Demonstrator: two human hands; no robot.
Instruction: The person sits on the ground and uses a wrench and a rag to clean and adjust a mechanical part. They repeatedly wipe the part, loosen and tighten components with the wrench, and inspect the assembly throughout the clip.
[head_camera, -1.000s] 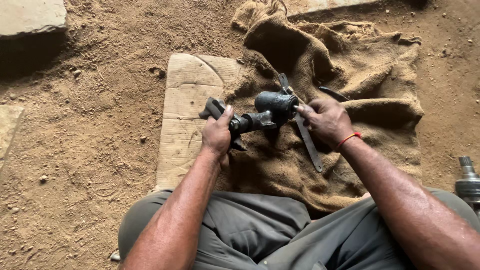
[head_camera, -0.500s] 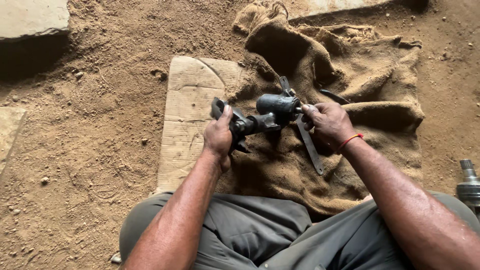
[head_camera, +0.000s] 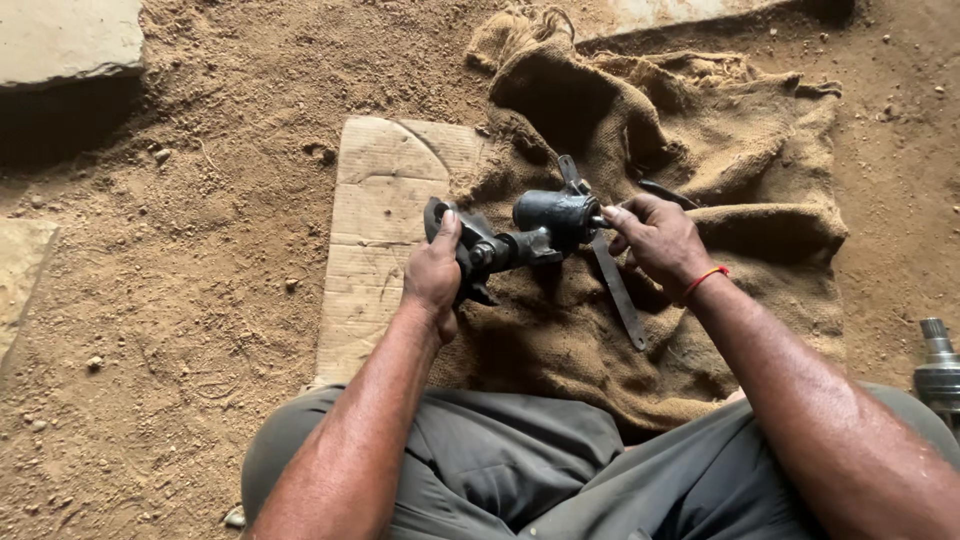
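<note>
A dark, greasy metal housing (head_camera: 545, 222) with a cylindrical body and a flanged end is held above a burlap sack (head_camera: 720, 150). My left hand (head_camera: 435, 275) grips its flanged left end. My right hand (head_camera: 655, 240), with a red thread at the wrist, pinches a small part at the right end of the cylinder. A flat dark metal bar (head_camera: 615, 290) lies on the sack right under the housing, running toward me.
A piece of cardboard (head_camera: 375, 230) lies on the dirt left of the sack. A stone slab (head_camera: 65, 40) sits at the top left. A splined metal shaft (head_camera: 938, 365) stands at the right edge. My knees in grey trousers fill the bottom.
The housing and both hands have held almost still; the left hand's grip on the flange has shifted slightly.
</note>
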